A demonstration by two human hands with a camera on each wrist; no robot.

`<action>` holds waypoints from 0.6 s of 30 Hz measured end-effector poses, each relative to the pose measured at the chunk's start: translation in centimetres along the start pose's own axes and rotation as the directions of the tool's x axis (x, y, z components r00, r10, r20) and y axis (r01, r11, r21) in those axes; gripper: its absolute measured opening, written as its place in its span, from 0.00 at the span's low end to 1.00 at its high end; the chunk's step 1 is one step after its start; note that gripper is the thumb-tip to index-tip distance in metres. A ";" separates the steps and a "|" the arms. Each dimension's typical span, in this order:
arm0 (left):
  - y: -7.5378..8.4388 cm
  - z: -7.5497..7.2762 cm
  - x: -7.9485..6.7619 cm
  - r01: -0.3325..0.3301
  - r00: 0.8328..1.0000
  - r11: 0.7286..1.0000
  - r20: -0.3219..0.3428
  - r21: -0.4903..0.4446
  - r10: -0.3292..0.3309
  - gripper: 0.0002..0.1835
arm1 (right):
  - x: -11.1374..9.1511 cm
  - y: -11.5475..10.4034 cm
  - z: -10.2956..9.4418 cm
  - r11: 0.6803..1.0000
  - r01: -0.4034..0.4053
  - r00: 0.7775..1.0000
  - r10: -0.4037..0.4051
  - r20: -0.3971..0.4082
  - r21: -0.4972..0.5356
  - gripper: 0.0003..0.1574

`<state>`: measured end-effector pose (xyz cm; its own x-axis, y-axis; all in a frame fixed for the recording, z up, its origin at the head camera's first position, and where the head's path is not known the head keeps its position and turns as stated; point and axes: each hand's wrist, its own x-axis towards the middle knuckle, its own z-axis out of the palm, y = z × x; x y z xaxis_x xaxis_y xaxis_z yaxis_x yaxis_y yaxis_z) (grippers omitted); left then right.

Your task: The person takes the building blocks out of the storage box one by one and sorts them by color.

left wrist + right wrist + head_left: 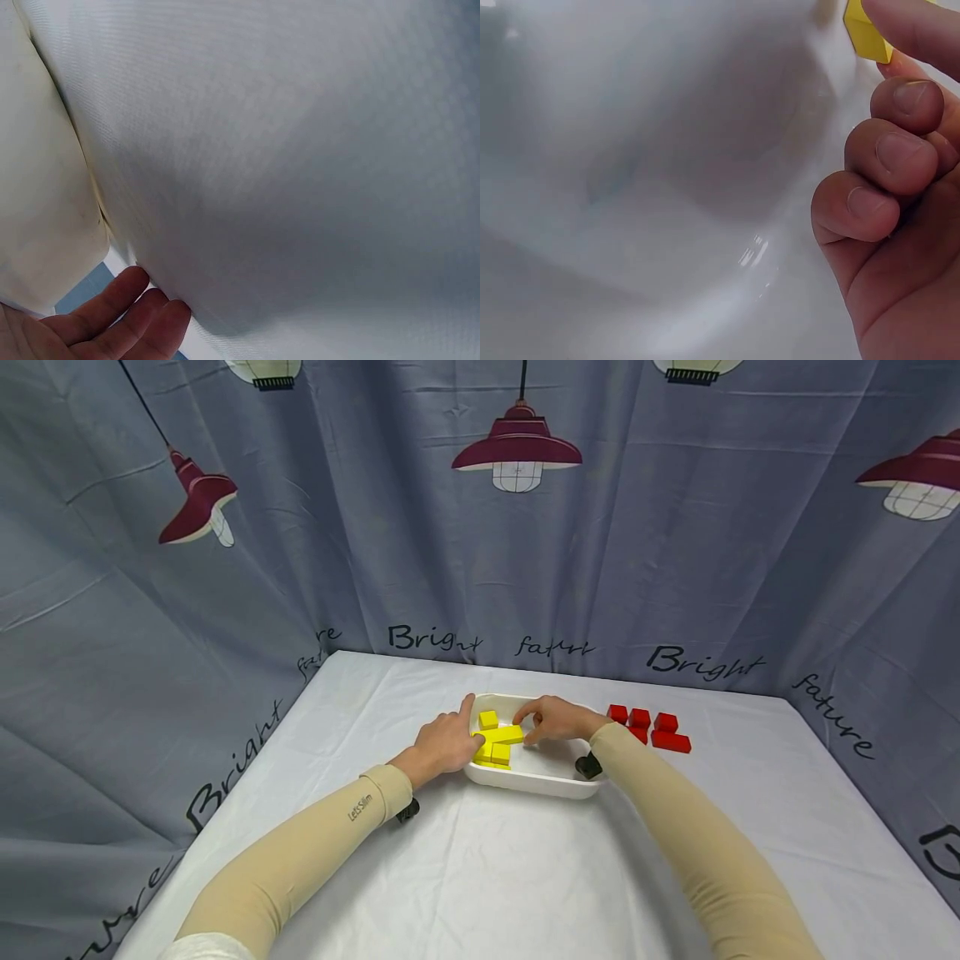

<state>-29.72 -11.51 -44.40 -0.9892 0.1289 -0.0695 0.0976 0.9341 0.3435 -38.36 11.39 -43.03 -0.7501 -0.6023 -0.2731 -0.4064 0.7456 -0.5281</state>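
Note:
A white tray holds several yellow blocks, bunched at its left end. At the tray's left wall, my left hand grips the rim, the index finger pointing along it and the thumb over the inside by the blocks. In the left wrist view its other fingers show bent below a pale surface. Inside the tray my right hand pinches the right end of a long yellow block between thumb and index finger. The right wrist view shows that yellow block at the fingertips, the other fingers curled in.
Several red blocks lie on the white tablecloth right of the tray, partly behind the right forearm. A black wrist device overlaps the tray's right end. A grey printed curtain hangs behind the table.

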 end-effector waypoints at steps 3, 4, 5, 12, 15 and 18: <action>0.0 0.0 0.0 -0.001 1.000 1.000 -0.001 -0.001 0.001 0.43 | 0.1 -0.1 0.1 1.000 -0.003 1.000 0.003 0.000 0.002 0.25; 0.0 0.0 0.0 -0.001 1.000 1.000 -0.002 -0.001 0.001 0.43 | 0.1 -0.1 0.1 1.000 -0.003 1.000 0.003 0.002 0.000 0.24; 0.0 0.0 0.0 -0.001 1.000 1.000 -0.003 -0.001 0.001 0.43 | 0.1 -0.1 0.1 1.000 -0.003 1.000 0.003 0.003 -0.003 0.23; 0.0 0.0 0.0 -0.005 1.000 1.000 -0.007 -0.001 0.005 0.42 | 0.1 -0.4 0.2 1.000 -0.004 1.000 0.004 0.010 -0.029 0.20; 0.0 0.0 0.0 -0.004 1.000 1.000 -0.006 -0.002 0.004 0.42 | 0.1 -0.5 0.2 1.000 -0.011 1.000 0.011 0.014 -0.024 0.20; 0.0 0.0 -0.1 -0.002 1.000 1.000 -0.006 0.002 0.002 0.42 | 0.0 -0.5 0.2 1.000 -0.009 1.000 0.010 0.019 -0.026 0.20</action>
<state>-29.66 -11.50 -44.35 -0.9896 0.1291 -0.0629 0.1002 0.9345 0.3417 -38.07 10.96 -42.93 -0.7441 -0.6002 -0.2935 -0.4126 0.7584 -0.5046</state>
